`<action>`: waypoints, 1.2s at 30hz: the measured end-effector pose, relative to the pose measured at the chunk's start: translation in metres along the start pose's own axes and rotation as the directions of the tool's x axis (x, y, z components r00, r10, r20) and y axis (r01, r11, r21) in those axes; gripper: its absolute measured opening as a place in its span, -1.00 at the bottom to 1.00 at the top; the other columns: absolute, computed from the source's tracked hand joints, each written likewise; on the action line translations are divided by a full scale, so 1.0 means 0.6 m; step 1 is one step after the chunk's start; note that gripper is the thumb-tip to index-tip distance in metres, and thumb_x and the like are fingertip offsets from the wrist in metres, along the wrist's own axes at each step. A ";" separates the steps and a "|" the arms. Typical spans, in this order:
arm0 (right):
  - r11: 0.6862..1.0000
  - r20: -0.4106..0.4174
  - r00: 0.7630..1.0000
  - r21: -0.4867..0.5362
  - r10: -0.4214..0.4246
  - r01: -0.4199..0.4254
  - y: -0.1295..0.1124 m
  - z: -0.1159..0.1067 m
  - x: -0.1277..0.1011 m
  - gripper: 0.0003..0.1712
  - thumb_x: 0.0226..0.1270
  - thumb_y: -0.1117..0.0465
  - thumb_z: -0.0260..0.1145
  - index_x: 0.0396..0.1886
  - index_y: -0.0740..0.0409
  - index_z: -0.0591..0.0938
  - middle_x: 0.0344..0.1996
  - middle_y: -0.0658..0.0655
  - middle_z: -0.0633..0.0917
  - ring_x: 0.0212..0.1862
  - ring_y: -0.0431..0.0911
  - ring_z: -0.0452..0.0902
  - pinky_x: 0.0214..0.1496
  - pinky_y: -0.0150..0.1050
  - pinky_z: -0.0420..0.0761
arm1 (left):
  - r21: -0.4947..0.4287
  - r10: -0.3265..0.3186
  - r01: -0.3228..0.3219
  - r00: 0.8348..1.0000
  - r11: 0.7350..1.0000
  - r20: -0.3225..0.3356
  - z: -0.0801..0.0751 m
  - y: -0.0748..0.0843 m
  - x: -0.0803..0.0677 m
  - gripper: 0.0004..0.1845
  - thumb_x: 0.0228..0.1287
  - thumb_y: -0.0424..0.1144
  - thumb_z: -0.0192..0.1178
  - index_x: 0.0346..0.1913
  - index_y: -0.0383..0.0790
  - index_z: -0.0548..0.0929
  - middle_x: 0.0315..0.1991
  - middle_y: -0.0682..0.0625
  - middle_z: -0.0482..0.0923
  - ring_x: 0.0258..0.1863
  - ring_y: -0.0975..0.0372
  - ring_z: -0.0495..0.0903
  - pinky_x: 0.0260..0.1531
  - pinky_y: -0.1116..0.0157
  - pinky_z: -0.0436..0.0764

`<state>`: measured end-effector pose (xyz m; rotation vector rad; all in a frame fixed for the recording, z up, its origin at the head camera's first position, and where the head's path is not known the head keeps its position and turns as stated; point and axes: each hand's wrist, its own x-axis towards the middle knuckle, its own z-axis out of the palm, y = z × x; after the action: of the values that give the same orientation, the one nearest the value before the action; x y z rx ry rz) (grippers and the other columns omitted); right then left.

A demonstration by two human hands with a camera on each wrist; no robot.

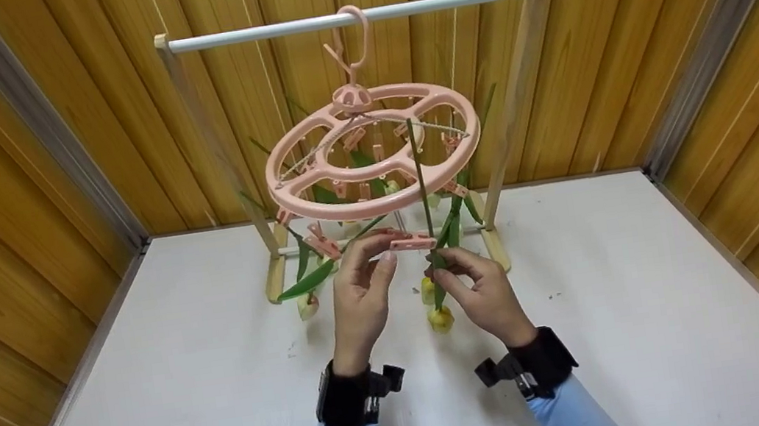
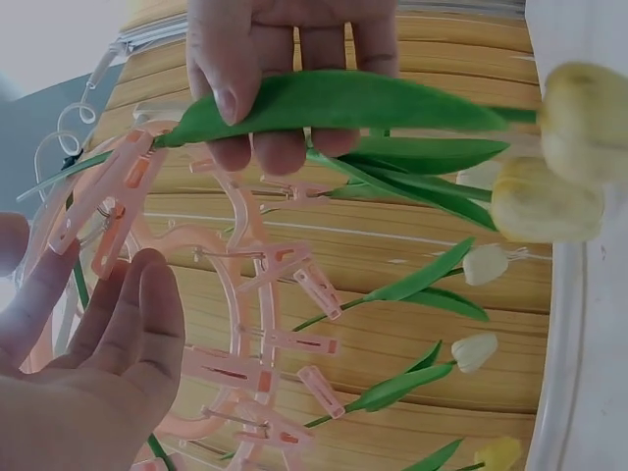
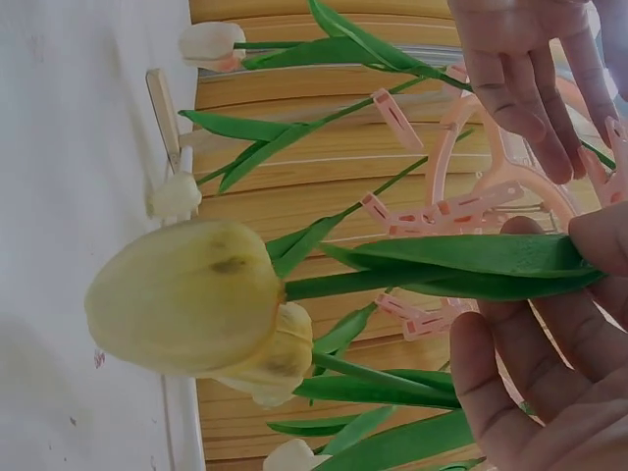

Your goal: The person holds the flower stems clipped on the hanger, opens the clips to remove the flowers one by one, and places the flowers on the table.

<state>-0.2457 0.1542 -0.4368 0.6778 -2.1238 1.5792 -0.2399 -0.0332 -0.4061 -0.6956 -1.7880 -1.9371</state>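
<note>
My left hand [image 1: 361,293] grips a pink clothespin [image 1: 412,243] between thumb and fingers, below the front rim of a round pink drying hanger [image 1: 378,206]. My right hand [image 1: 483,291] pinches a yellow tulip [image 1: 441,320] by its stem and leaves. The flower points down and its long stem rises past the hanger's rim. In the left wrist view the clothespin's tip is right at the stem, just above the green leaf [image 2: 343,101]. The right wrist view has the pale yellow bloom [image 3: 186,294] large in front, with another yellow tulip partly hidden behind it.
The hanger hooks onto a white rod [image 1: 250,35] on a wooden-legged stand [image 1: 509,105]. Several other tulips, such as a white one [image 1: 308,305], hang head down from its clothespins. A white table [image 1: 174,390] lies below, with wood-panelled walls [image 1: 742,95] around.
</note>
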 end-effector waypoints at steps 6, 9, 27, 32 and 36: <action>0.998 -0.006 0.999 -0.038 -0.043 0.043 -0.004 -0.006 0.000 -0.76 0.43 0.45 0.31 0.04 0.31 0.72 -0.22 0.13 0.81 -0.18 -0.04 0.74 -0.10 -0.36 0.66 | 0.058 0.024 -0.023 1.000 0.998 -0.012 -0.001 0.002 0.004 -0.74 0.51 -0.40 0.16 0.17 -0.39 0.59 0.10 -0.18 0.64 0.09 0.09 0.63 0.06 0.22 0.59; 0.997 -0.011 0.998 -0.054 -0.060 0.060 -0.004 -0.008 -0.001 -0.75 0.41 0.46 0.32 0.03 0.31 0.73 -0.22 0.14 0.81 -0.18 -0.06 0.73 -0.11 -0.37 0.66 | 0.122 0.054 -0.051 0.998 0.991 -0.021 -0.001 0.003 0.005 -0.72 0.49 -0.38 0.20 0.18 -0.38 0.61 0.07 -0.16 0.66 0.03 0.09 0.64 0.01 0.22 0.61; 0.989 -0.008 0.994 -0.105 -0.106 0.104 -0.012 -0.023 0.001 -0.76 0.36 0.47 0.37 -0.01 0.28 0.75 -0.23 0.10 0.79 -0.24 -0.10 0.67 -0.11 -0.39 0.61 | 0.382 0.165 -0.133 0.985 0.915 -0.051 -0.004 0.009 0.005 -0.75 0.41 -0.29 0.33 0.07 -0.31 0.74 -0.10 -0.09 0.70 -0.17 0.15 0.67 -0.18 0.16 0.67; 0.990 -0.001 0.995 -0.101 -0.100 0.099 -0.011 -0.024 0.000 -0.76 0.34 0.48 0.38 -0.04 0.26 0.76 -0.25 0.08 0.78 -0.25 -0.13 0.65 -0.13 -0.40 0.60 | 0.381 0.161 -0.120 0.984 0.917 -0.076 -0.004 0.010 0.004 -0.75 0.38 -0.29 0.36 0.04 -0.33 0.76 -0.13 -0.09 0.71 -0.21 0.16 0.67 -0.17 0.24 0.65; 0.989 0.002 0.995 -0.106 -0.103 0.102 -0.012 -0.023 0.000 -0.77 0.32 0.49 0.39 -0.06 0.28 0.76 -0.25 0.08 0.77 -0.24 -0.16 0.63 -0.14 -0.41 0.59 | 0.378 0.147 -0.104 0.985 0.920 -0.087 -0.003 0.013 0.002 -0.75 0.38 -0.31 0.35 0.04 -0.37 0.75 -0.15 -0.10 0.70 -0.22 0.15 0.66 -0.16 0.28 0.63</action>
<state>-0.2408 0.1660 -0.4274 0.7352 -2.1173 1.4022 -0.2365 -0.0356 -0.3993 -0.5400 -1.9138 -1.4631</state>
